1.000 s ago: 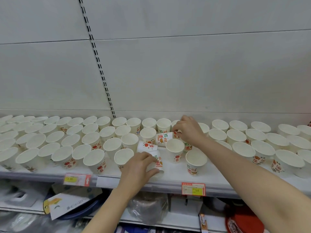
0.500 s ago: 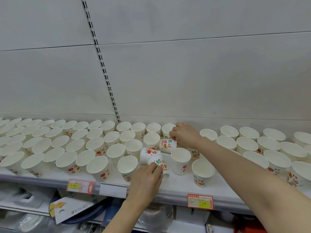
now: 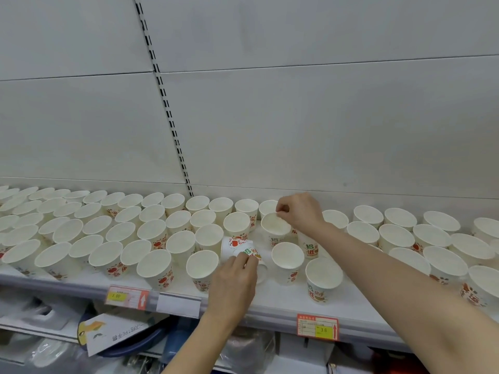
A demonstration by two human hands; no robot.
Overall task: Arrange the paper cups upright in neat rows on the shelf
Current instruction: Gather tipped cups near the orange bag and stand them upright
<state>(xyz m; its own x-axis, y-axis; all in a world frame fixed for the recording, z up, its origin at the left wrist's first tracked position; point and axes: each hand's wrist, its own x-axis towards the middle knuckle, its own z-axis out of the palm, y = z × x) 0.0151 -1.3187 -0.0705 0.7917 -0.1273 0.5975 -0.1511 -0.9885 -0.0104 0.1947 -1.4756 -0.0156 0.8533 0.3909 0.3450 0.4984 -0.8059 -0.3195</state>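
White printed paper cups [image 3: 151,233] upright on grey shelf [image 3: 283,298] | left hand [image 3: 233,283] grips toppled cup [image 3: 247,253] | right hand [image 3: 299,211] pinches upright cup's rim [image 3: 275,225]

Head camera, single wide-angle view: faces forward and slightly down, close to the shelf [image 3: 283,300] front edge, back panel [image 3: 297,117] filling the upper half, lower shelf glimpsed beneath.

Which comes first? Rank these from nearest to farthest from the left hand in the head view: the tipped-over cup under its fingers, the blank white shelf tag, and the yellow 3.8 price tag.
1. Tipped-over cup, held by the left hand.
2. Blank white shelf tag, on the shelf edge left of the wrist.
3. Yellow 3.8 price tag, on the shelf edge to the right.
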